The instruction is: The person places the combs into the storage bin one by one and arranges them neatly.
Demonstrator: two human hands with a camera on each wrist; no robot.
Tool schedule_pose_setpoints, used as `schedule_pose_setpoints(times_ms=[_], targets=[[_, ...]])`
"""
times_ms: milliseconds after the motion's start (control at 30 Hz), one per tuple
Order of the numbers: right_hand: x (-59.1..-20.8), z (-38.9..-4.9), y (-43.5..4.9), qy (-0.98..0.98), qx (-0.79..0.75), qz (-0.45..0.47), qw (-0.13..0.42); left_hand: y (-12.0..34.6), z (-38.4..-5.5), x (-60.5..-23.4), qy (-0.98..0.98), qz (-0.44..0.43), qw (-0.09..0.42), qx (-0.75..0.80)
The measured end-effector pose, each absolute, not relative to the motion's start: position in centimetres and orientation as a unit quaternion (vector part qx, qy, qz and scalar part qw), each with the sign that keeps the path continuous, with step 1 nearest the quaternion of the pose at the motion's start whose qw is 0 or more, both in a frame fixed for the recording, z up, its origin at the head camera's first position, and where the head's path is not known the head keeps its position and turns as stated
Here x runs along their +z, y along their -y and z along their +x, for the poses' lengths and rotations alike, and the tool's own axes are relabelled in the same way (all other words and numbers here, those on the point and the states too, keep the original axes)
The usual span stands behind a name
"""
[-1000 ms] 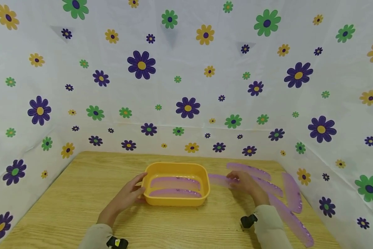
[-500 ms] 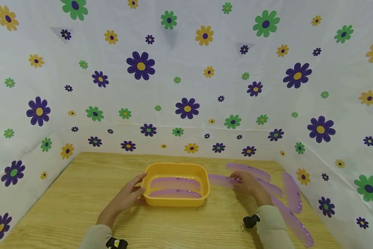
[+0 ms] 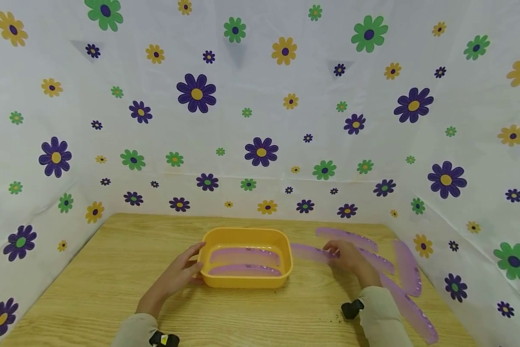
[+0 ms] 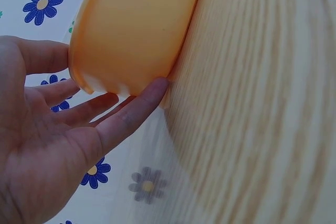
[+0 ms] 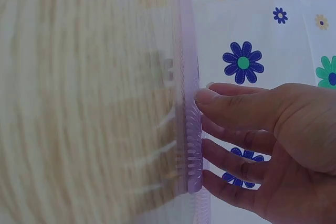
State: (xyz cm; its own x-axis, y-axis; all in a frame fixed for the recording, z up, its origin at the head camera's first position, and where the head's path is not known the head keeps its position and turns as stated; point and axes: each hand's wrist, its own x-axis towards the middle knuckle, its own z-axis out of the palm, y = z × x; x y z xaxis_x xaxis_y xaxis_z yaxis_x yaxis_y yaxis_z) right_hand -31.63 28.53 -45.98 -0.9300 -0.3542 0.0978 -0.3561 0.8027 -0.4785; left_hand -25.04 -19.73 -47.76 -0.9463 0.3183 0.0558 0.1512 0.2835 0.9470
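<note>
My left hand (image 3: pixel 179 274) rests against the left end of a yellow plastic box (image 3: pixel 242 282). In the left wrist view its thumb lies at the rim and the fairly straight fingers spread along the outer wall. Two purple translucent combs (image 3: pixel 245 269) lie side by side in the box. Right of the box lies another purple comb (image 3: pixel 309 252), its left end close to the box wall. My right hand (image 3: pixel 348 258) pinches this comb near its right end; the right wrist view shows the thumb tip at the edge of the comb (image 5: pixel 193 129) and the fingers behind.
Several more purple combs are spread at the right: one behind (image 3: pixel 347 235), one partly behind the hand (image 3: pixel 379 261), one near the right wall (image 3: pixel 407 267) and one beside the right sleeve (image 3: pixel 414 313). Flower-printed white sheets (image 3: pixel 251 125) enclose the wooden table (image 3: pixel 225 313).
My right hand has slid a little to the right along the comb, which shows no clear movement. The left hand and the box have stayed in place.
</note>
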Motion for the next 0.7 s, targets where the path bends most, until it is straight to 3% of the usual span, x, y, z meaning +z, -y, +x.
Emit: schedule_pose_setpoints(times_ms=[267, 700], targets=[[-45.73, -31.33, -28.99, 0.943, 0.253, 0.216, -0.008, 19.65, -24.88, -47.65, -0.801, 0.142, 0.073, 0.577], [-45.49, -31.21, -29.28, 0.946, 0.271, 0.173, -0.045, 19.82, -25.09, -47.91, -0.796, 0.152, 0.074, 0.582]])
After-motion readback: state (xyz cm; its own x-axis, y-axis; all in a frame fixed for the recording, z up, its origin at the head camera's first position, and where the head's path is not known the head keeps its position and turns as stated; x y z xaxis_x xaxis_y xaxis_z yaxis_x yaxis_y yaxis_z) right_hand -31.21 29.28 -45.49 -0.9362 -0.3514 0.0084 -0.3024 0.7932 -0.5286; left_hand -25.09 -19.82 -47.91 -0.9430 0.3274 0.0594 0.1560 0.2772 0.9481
